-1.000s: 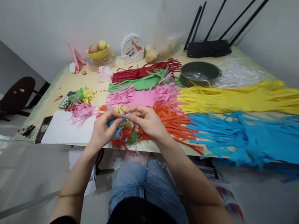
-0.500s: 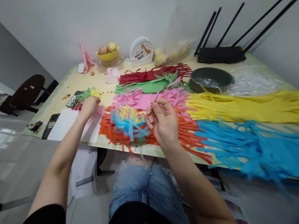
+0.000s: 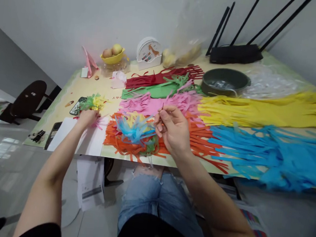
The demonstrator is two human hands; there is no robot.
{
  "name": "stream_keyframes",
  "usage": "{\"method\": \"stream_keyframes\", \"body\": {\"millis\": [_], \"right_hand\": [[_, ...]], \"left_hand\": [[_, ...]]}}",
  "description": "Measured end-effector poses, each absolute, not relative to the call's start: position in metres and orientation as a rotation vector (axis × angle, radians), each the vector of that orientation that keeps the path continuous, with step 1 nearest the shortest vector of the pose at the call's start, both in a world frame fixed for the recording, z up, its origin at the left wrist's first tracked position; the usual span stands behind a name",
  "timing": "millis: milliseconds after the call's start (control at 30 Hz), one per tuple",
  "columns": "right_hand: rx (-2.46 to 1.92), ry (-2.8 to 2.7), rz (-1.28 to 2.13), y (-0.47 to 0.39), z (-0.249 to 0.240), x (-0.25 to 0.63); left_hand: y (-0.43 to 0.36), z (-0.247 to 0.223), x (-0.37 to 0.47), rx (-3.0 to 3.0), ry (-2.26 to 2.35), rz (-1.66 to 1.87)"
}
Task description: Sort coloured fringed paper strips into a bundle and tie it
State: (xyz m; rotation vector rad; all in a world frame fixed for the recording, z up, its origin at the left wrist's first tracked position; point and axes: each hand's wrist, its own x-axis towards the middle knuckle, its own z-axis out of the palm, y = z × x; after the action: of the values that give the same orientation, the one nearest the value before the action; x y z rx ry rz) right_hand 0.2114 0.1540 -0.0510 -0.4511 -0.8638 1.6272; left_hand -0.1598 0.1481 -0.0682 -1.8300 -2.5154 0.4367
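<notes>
My left hand is low over the left part of the table, fingers bent down and together; whatever is in them is hidden. It touches a small heap of cut strips, green strips and yellow strips behind it, pink strips beside it. Pinched between the thumb and forefinger of my right hand is a thin dark stick-like piece, too small to name. Just left of that hand, a bunch of blue strips lies on orange fringed sheets.
Fringed sheets in pink, green, red, yellow and blue spread rightward. Behind them stand a dark green bowl and a router. White paper and a phone lie left.
My left hand has moved down and slightly left, uncovering more of the green and yellow strips. My right hand keeps its pinch in nearly the same place. The view has shifted a little.
</notes>
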Motion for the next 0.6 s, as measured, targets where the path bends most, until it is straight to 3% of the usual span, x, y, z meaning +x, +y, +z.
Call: {"method": "stream_keyframes", "body": {"millis": [367, 600], "right_hand": [[-0.459, -0.886, 1.613, 0.152, -0.05, 0.213], [-0.472, -0.908, 1.593, 0.152, -0.049, 0.215]], "left_hand": [[0.152, -0.07, -0.152, -1.844, -2.575, 0.095], [0.155, -0.045, -0.157, -1.65, -2.689, -0.608]]}}
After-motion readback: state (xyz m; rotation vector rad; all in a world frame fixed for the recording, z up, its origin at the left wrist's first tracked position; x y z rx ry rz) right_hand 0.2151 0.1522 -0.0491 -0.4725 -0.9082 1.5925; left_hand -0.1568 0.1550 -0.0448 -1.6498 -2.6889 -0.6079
